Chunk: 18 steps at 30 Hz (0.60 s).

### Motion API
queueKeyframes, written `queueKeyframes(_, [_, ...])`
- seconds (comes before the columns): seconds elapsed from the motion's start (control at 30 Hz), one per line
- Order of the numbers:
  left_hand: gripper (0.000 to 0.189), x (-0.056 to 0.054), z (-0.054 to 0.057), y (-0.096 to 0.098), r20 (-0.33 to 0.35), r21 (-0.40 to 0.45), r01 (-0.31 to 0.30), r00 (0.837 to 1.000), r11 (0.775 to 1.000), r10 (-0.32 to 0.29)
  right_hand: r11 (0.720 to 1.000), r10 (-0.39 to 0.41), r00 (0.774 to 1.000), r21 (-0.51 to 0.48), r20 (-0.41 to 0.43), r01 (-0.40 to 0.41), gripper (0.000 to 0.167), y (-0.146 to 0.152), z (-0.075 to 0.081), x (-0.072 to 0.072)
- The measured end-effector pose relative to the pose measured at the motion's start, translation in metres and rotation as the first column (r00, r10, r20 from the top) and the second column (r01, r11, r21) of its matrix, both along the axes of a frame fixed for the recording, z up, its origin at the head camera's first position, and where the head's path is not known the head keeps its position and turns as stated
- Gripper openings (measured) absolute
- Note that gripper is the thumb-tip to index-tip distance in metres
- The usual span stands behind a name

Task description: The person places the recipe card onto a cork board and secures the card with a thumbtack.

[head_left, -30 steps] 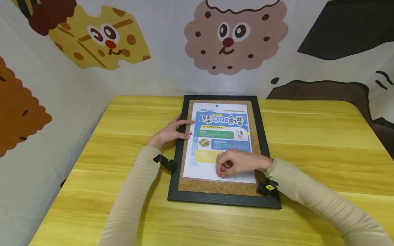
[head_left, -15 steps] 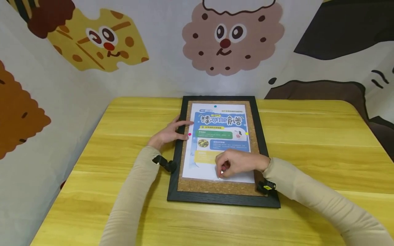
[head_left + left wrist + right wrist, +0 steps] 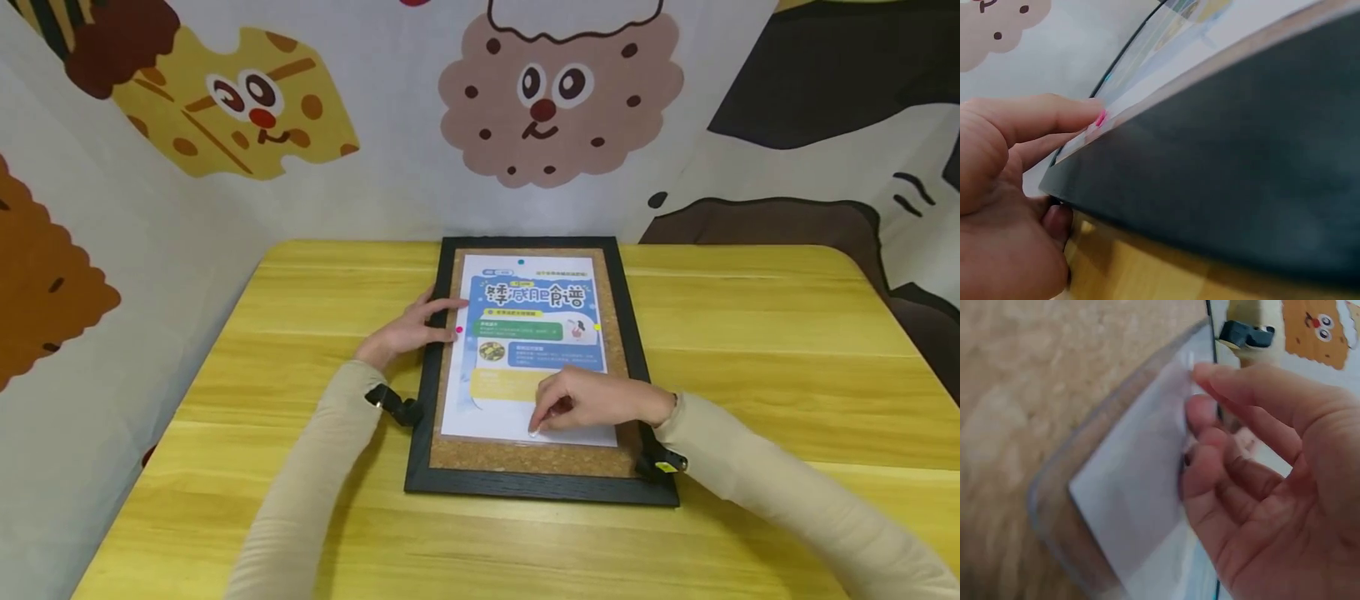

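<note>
A printed sheet (image 3: pixel 487 417), apparently in a clear sleeve (image 3: pixel 1035 503), lies on a black-framed cork board (image 3: pixel 510 456). Round tacks stand at its edges: blue (image 3: pixel 521 262) at the top, pink (image 3: pixel 459 330) at the left, yellow (image 3: pixel 597 327) at the right. My left hand (image 3: pixel 405 332) grips the frame's left side; in the left wrist view its thumb (image 3: pixel 1054 115) lies by the pink tack, other fingers under the edge. With thumb and forefinger my right hand (image 3: pixel 592 398) pinches a small white tack (image 3: pixel 534 432) at the sheet's lower edge. Its point is hidden.
The board lies on a yellow wood-grain table (image 3: pixel 765 367), its far end near a cartoon-printed cloth (image 3: pixel 390 200). Black wrist cameras (image 3: pixel 396 406) sit on both sleeves, close to the frame.
Fingertips of the right hand stay at the sheet's lower edge while its wrist shifts slightly right. A reddish spot between those fingers no longer shows. The left hand keeps its place on the frame.
</note>
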<state>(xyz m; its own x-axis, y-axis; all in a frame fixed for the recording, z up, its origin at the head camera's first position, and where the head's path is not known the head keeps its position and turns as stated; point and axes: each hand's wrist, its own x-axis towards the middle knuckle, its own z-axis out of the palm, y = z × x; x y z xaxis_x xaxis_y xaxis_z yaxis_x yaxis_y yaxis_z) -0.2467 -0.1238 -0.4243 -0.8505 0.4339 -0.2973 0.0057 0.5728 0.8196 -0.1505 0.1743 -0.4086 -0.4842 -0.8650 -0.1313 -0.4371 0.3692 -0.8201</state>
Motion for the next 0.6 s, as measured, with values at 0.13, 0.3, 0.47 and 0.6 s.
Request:
queueKeyframes(0.13, [0.058,0.000,0.001,-0.001,0.013,0.026,-0.026,1.000,0.999,0.025,0.999,-0.036,0.999,0.016,-0.041,0.036,0.015,0.014,0.006,0.002])
queueKeyframes(0.3, [0.058,0.000,0.006,-0.006,0.010,0.019,-0.012,1.000,1.000,0.012,0.992,-0.121,0.985,0.007,-0.121,0.123,0.017,0.037,0.012,0.000])
queueKeyframes(0.47, [0.057,0.000,0.015,-0.016,-0.028,0.001,0.017,0.999,1.000,-0.017,0.970,-0.235,0.944,0.003,-0.229,0.243,0.021,0.064,0.012,-0.002])
queueKeyframes(0.6, [0.057,0.000,0.019,-0.023,-0.065,-0.041,0.018,0.998,0.999,-0.021,0.935,-0.340,0.896,-0.002,-0.286,0.354,0.024,0.081,0.012,-0.002])
